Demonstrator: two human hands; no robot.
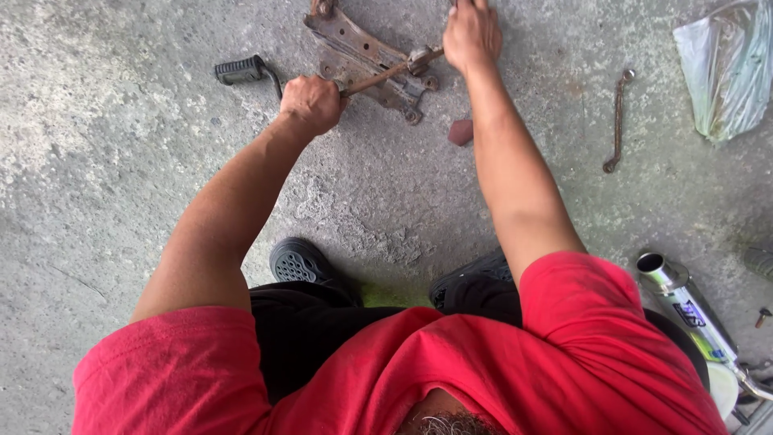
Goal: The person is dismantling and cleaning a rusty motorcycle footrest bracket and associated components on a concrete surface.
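A rusty metal bracket (354, 50) lies on the concrete floor at the top centre. My left hand (311, 103) is closed around the near end of a rusty rod-shaped tool (386, 74) that reaches up to a fitting on the bracket. My right hand (471, 34) grips the bracket's far right end at the top edge of view; what is under its fingers is hidden. A black rubber-covered foot peg (240, 70) lies just left of the left hand.
A bent metal wrench (617, 121) lies on the floor at right, a clear plastic bag (729, 64) beyond it. A small reddish stone (460, 132) sits below the bracket. A chrome exhaust pipe (684, 302) lies at lower right. My two shoes (296, 262) rest on the concrete.
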